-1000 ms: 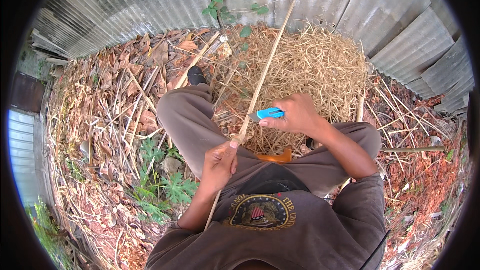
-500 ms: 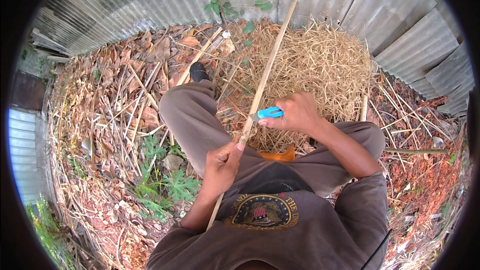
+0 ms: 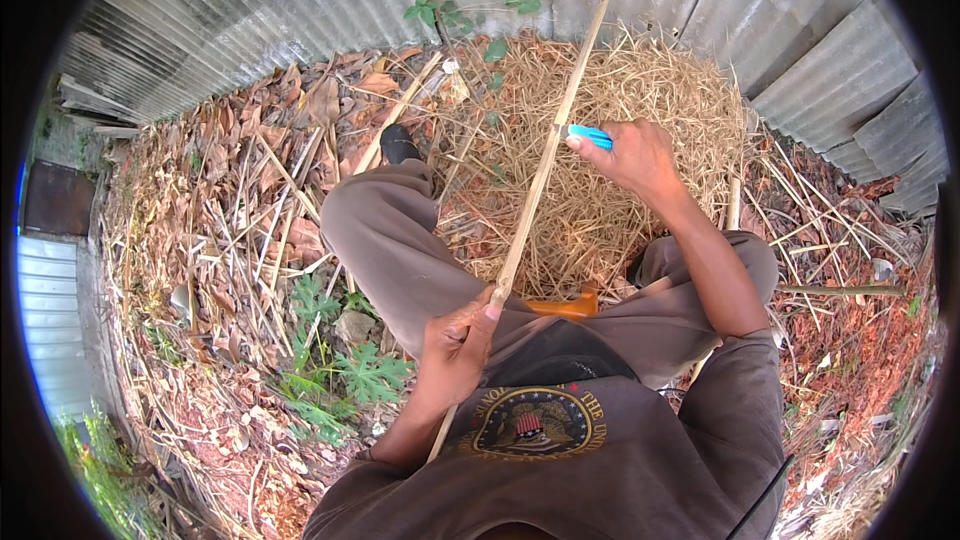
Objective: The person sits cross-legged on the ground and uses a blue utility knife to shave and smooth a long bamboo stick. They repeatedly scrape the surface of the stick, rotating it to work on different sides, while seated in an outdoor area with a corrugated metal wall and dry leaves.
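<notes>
In the head view, the left hand [image 3: 455, 345] was closed around a long thin bamboo strip [image 3: 540, 175], gripping it low down over the lap. The strip ran up and away, slanting toward the corrugated metal fence [image 3: 300, 0]. The right hand [image 3: 635, 155] was wrapped around a blue-handled knife [image 3: 590, 136], set against the strip higher up, above a heap of dry straw-like shavings [image 3: 620, 110]. An orange object [image 3: 565, 307] lay between the bent knees. Dead leaves [image 3: 220, 190] and green weeds [image 3: 340, 370] covered the ground on the left.
</notes>
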